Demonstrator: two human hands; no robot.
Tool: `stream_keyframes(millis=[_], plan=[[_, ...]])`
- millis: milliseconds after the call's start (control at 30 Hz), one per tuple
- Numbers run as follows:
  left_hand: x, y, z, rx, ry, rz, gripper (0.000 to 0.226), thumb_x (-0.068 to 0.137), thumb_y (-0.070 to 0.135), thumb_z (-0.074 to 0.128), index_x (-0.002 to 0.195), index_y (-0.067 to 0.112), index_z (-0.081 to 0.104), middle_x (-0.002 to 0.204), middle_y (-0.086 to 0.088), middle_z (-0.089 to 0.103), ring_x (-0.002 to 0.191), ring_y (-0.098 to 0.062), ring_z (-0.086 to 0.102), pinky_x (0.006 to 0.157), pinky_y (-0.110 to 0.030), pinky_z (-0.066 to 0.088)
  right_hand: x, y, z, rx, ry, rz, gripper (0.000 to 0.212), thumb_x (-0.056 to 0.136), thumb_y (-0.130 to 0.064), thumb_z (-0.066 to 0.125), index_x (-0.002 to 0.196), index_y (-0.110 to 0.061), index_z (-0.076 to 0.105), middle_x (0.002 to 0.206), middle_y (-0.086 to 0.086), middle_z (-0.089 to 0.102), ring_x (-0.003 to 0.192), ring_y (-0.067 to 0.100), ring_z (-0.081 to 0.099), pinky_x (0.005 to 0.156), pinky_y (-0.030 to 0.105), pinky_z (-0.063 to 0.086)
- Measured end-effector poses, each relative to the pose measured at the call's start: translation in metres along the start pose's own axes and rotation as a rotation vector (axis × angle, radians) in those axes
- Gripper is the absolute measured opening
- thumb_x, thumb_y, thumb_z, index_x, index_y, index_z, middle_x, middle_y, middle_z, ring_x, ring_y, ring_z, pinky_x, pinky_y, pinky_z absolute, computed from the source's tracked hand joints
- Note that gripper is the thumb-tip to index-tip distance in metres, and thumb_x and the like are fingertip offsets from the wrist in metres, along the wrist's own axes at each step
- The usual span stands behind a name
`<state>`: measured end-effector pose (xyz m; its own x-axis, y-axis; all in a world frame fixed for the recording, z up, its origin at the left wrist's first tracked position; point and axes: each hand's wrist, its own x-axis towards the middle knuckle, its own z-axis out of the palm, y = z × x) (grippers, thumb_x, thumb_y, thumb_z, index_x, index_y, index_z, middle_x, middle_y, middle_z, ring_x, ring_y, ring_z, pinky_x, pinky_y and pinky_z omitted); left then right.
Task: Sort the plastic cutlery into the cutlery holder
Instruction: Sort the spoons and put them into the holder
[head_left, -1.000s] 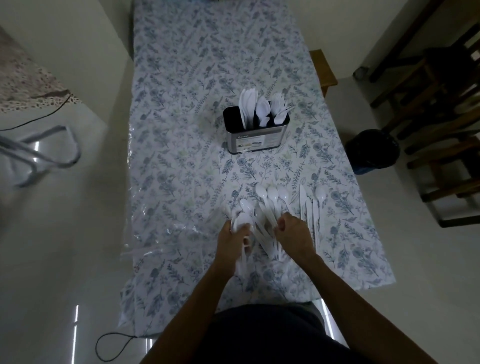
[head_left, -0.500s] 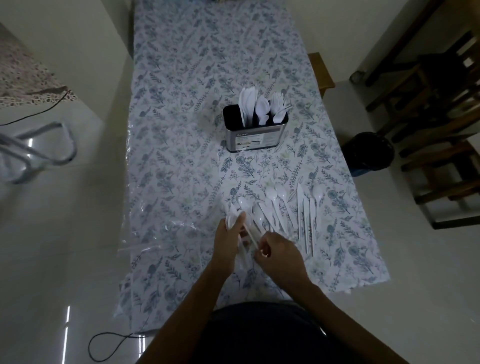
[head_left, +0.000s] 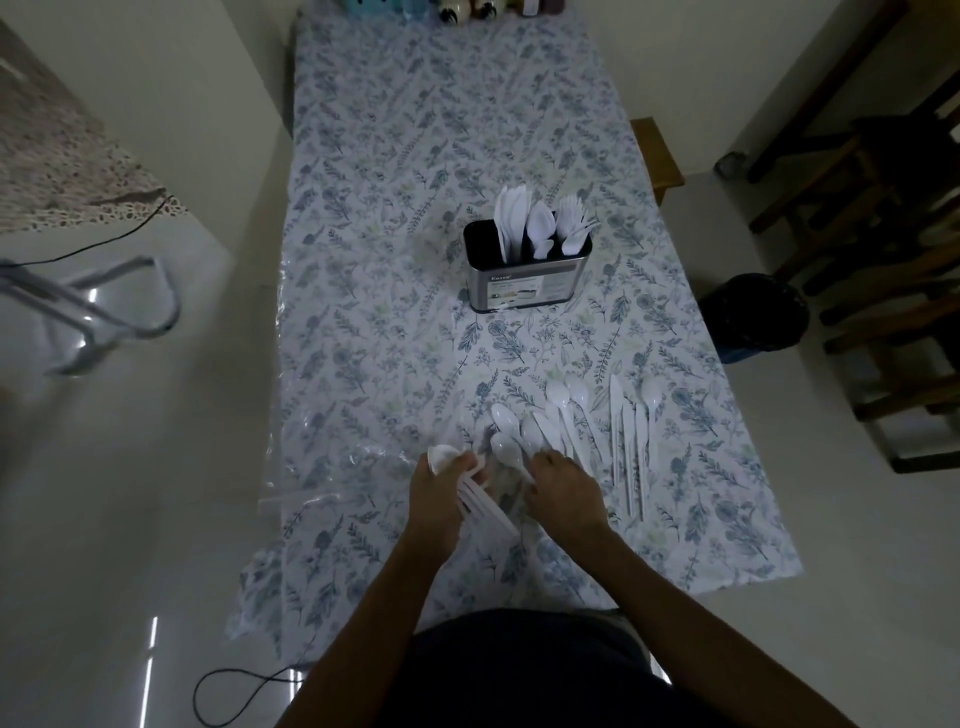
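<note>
At the lower middle of the frame my left hand (head_left: 435, 488) grasps a bundle of white plastic forks (head_left: 480, 499), tines toward the upper left, handles slanting lower right. Just beside it my right hand (head_left: 563, 486) presses down on the loose cutlery, fingers bent over a spoon (head_left: 506, 448); I cannot tell whether it actually pinches it. Right of the hands, more spoons (head_left: 563, 400) fan out on the floral tablecloth (head_left: 363, 260), with knives (head_left: 628, 441) lying in a row further right. Higher up, centre frame, the cutlery holder (head_left: 524, 280) stands upright, already holding knives, spoons and forks in separate compartments
</note>
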<state>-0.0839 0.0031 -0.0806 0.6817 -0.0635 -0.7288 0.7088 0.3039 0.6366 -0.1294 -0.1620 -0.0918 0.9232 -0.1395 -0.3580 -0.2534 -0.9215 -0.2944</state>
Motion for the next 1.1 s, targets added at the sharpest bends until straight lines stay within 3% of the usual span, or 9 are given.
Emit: stream_keyframes(millis=[133, 300, 400, 500, 567, 700, 833, 933, 1100], plan=[[0.0, -0.002, -0.004, 0.057, -0.009, 0.009, 0.023, 0.091, 0.019, 0.077, 0.095, 0.007, 0.058, 0.07, -0.007, 0.063, 0.062, -0.02, 0.064, 0.059, -0.035, 0.058, -0.014, 0.006, -0.005, 0.253, 0.019, 0.132, 0.017, 0.088, -0.031, 0.066, 0.097, -0.016, 0.063, 0.091, -0.002, 0.06, 0.085, 0.017, 0.063, 0.071, 0.027, 0.053], [-0.004, 0.001, 0.008, 0.151, -0.129, 0.032, 0.035, 0.096, 0.038, 0.07, 0.103, 0.005, 0.068, 0.083, -0.007, 0.073, 0.071, -0.018, 0.071, 0.058, -0.03, 0.057, -0.035, -0.016, -0.027, 0.603, 0.016, 0.039, 0.016, 0.082, -0.029, 0.073, 0.075, -0.018, 0.063, 0.07, -0.003, 0.063, 0.063, 0.007, 0.058, 0.06, 0.021, 0.049], [-0.001, 0.0, 0.014, 0.117, -0.211, 0.014, 0.046, 0.095, 0.04, 0.068, 0.109, -0.003, 0.064, 0.091, -0.017, 0.074, 0.081, -0.022, 0.075, 0.07, -0.032, 0.061, -0.034, -0.029, -0.03, 0.611, -0.006, -0.029, 0.028, 0.081, -0.039, 0.068, 0.071, -0.014, 0.063, 0.066, 0.0, 0.062, 0.058, 0.014, 0.056, 0.057, 0.023, 0.045], [-0.001, 0.003, 0.017, 0.118, -0.197, 0.038, 0.032, 0.095, 0.033, 0.067, 0.111, 0.005, 0.065, 0.094, -0.011, 0.076, 0.082, -0.017, 0.076, 0.07, -0.03, 0.062, -0.024, -0.024, -0.03, 0.588, -0.038, -0.017, 0.023, 0.081, -0.021, 0.072, 0.066, -0.012, 0.058, 0.059, -0.007, 0.054, 0.052, 0.008, 0.046, 0.054, 0.018, 0.039], [-0.002, 0.004, 0.015, 0.147, -0.219, 0.073, 0.031, 0.092, 0.026, 0.069, 0.113, 0.005, 0.064, 0.097, -0.012, 0.077, 0.087, -0.021, 0.075, 0.072, -0.033, 0.062, -0.018, -0.023, -0.031, 0.545, -0.047, -0.078, 0.031, 0.083, -0.024, 0.072, 0.061, -0.014, 0.053, 0.055, -0.006, 0.049, 0.049, 0.009, 0.042, 0.052, 0.02, 0.035], [0.001, -0.003, 0.004, 0.139, -0.165, 0.096, 0.02, 0.102, 0.01, 0.059, 0.107, -0.009, 0.061, 0.093, -0.025, 0.07, 0.085, -0.035, 0.068, 0.068, -0.038, 0.06, -0.009, -0.024, -0.034, 0.521, -0.089, -0.169, 0.039, 0.091, -0.054, 0.061, 0.079, -0.017, 0.068, 0.072, -0.002, 0.065, 0.061, 0.008, 0.06, 0.06, 0.024, 0.05], [0.004, -0.001, -0.003, 0.0, -0.035, 0.008, 0.013, 0.104, 0.011, 0.056, 0.103, 0.0, 0.063, 0.088, -0.017, 0.069, 0.076, -0.026, 0.067, 0.06, -0.033, 0.06, 0.01, -0.003, -0.021, 0.228, 0.118, 0.029, 0.03, 0.098, -0.044, 0.055, 0.105, -0.015, 0.053, 0.095, 0.004, 0.058, 0.081, 0.018, 0.06, 0.069, 0.035, 0.057], [0.003, 0.001, -0.002, -0.002, -0.05, -0.05, 0.007, 0.099, 0.01, 0.064, 0.105, 0.007, 0.064, 0.079, -0.008, 0.065, 0.067, -0.019, 0.061, 0.061, -0.031, 0.055, 0.015, 0.004, -0.009, 0.0, 0.014, 0.05, 0.038, 0.099, -0.028, 0.054, 0.13, -0.008, 0.044, 0.114, 0.013, 0.057, 0.1, 0.028, 0.061, 0.079, 0.039, 0.058], [0.003, -0.001, -0.002, 0.043, -0.148, 0.051, 0.019, 0.092, 0.014, 0.075, 0.107, 0.002, 0.072, 0.086, -0.018, 0.068, 0.072, -0.024, 0.064, 0.062, -0.033, 0.054, -0.004, -0.008, -0.011, 0.14, 0.008, 0.025, 0.027, 0.091, -0.023, 0.06, 0.114, -0.01, 0.054, 0.1, 0.009, 0.062, 0.087, 0.022, 0.062, 0.074, 0.033, 0.054]])
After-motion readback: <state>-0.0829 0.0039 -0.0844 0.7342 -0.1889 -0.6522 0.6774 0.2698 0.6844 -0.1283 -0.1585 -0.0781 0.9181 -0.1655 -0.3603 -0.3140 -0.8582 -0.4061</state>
